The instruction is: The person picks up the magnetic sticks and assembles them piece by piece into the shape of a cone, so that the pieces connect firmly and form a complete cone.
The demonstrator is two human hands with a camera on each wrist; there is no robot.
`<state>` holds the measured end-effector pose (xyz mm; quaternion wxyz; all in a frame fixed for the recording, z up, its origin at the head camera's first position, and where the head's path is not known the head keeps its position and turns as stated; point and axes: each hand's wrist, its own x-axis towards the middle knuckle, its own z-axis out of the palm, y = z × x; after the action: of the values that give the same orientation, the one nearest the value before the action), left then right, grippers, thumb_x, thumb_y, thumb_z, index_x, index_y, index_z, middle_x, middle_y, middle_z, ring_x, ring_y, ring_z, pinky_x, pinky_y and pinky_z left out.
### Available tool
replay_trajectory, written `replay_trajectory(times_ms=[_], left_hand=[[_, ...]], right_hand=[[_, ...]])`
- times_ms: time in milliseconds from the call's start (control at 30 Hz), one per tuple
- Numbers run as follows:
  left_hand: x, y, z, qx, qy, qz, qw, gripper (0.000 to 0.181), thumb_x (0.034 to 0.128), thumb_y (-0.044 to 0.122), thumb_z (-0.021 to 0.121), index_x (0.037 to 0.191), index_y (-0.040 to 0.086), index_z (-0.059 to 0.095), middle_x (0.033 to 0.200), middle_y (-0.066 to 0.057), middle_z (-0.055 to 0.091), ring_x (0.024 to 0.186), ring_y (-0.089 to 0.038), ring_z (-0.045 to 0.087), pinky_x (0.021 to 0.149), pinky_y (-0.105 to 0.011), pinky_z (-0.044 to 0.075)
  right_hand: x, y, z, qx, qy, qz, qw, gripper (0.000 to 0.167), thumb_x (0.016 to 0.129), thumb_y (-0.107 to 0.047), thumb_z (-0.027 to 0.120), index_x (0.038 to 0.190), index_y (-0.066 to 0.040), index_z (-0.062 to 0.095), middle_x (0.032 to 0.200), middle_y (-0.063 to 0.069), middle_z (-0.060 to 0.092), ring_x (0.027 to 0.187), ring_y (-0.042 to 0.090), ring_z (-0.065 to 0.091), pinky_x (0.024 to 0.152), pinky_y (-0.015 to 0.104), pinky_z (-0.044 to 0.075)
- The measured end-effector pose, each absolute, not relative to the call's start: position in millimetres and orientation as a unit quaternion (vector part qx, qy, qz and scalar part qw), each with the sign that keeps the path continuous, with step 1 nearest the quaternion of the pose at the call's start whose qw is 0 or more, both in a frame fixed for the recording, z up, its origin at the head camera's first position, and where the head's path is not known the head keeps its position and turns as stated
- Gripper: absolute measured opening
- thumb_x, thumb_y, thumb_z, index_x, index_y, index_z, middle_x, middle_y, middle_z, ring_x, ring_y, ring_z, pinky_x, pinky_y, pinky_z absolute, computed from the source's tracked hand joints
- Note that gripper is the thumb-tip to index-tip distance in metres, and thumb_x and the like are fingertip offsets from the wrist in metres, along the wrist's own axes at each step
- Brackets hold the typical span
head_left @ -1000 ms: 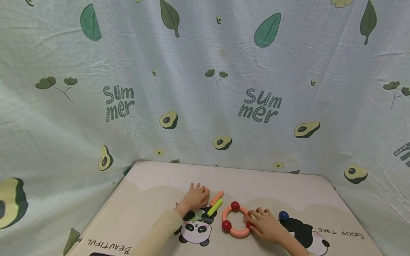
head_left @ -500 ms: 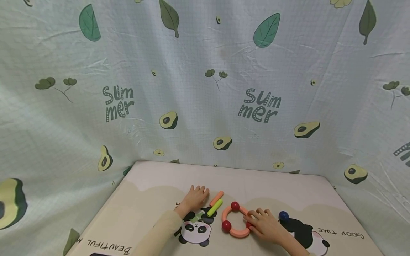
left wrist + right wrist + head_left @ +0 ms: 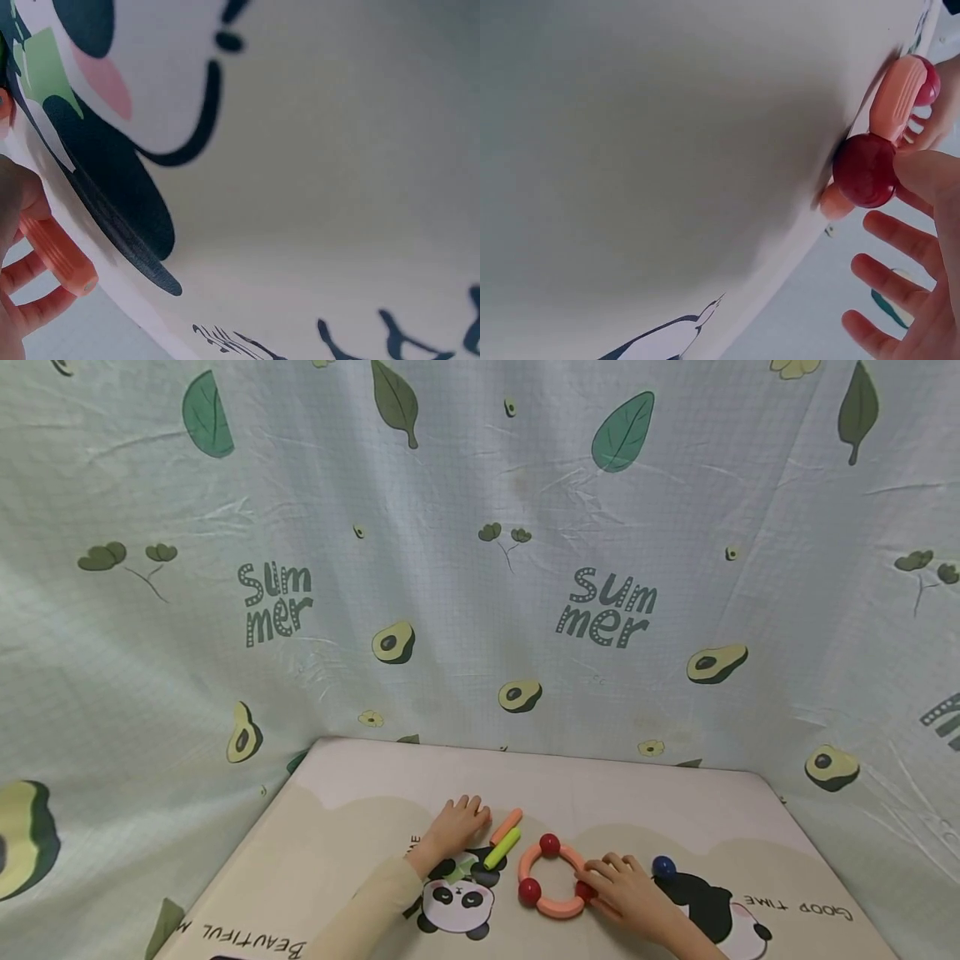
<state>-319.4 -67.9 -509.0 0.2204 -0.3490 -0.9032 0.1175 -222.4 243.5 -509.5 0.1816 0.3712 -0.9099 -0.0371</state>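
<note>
1. Nearest lies the ring (image 3: 561, 908), curved orange pieces joined with red balls, resting on the table (image 3: 352, 843) between the two hands. It is best steadied flat; a sideways pull could part its joints.
2. At its right side, the right hand (image 3: 626, 893) pinches one red ball (image 3: 861, 171) with thumb and index finger, the other fingers spread away. A light pinch there probably steadies better than pressing the curved pieces.
3. Just past that hand, to the right, sits the blue ball (image 3: 663, 866); a nudge may roll it, so the wrist should give it room.
4. Left of the ring and farther off, the lime stick (image 3: 502, 849) lies beside the loose orange stick (image 3: 506, 827).
5. Beside them, the left hand (image 3: 455, 827) grips another orange stick (image 3: 64, 259) between thumb and fingers, one end jutting free. Moving it wide of the loose sticks would likely avoid knocking them.
6. Farthest hangs the printed curtain (image 3: 450, 510).
</note>
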Motion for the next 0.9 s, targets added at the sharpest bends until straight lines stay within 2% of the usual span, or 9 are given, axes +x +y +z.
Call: replay_trajectory(times_ms=[133,300,667,900], left_hand=[[-318.0,-68.5,-509.3,-0.358,-0.898,0.104,0.232,0.024,0.0813,0.015,0.061,0.102,0.018,0.049,0.092,-0.001,0.049,0.08,-0.016,0.049,0.061,-0.028,0.046],[-315.7,-67.3,-508.6,-0.365,-0.897,0.087,0.232,0.024,0.0823,0.014,0.059,0.102,0.019,0.048,0.091,-0.001,0.051,0.081,-0.016,0.048,0.063,-0.029,0.046],[-311.3,-57.2,-507.9,-0.37,-0.899,-0.009,0.234,0.039,0.0759,0.013,0.067,0.11,0.019,0.048,0.093,0.0,0.052,0.081,-0.015,0.045,0.061,-0.024,0.042],[-303.9,-43.6,-503.7,-0.354,-0.907,-0.109,0.201,0.034,0.0853,0.016,0.057,0.117,0.015,0.048,0.101,-0.002,0.053,0.085,-0.016,0.047,0.069,-0.026,0.046]], right_hand=[[-219.2,246.3,-509.1,0.377,-0.905,-0.041,0.194,0.039,0.076,-0.028,0.065,0.114,-0.024,0.056,0.105,-0.009,0.056,0.091,0.012,0.046,0.075,0.037,0.039],[-215.0,246.6,-506.4,0.376,-0.908,-0.033,0.184,0.038,0.077,-0.026,0.065,0.114,-0.026,0.056,0.103,-0.01,0.057,0.093,0.012,0.047,0.077,0.038,0.039],[-209.8,248.0,-502.9,0.379,-0.911,-0.031,0.157,0.042,0.077,-0.025,0.064,0.118,-0.026,0.054,0.105,-0.008,0.058,0.094,0.014,0.046,0.077,0.038,0.039],[-209.1,247.4,-502.5,0.379,-0.913,-0.031,0.148,0.043,0.077,-0.024,0.065,0.119,-0.026,0.054,0.107,-0.007,0.059,0.094,0.014,0.045,0.076,0.038,0.039]])
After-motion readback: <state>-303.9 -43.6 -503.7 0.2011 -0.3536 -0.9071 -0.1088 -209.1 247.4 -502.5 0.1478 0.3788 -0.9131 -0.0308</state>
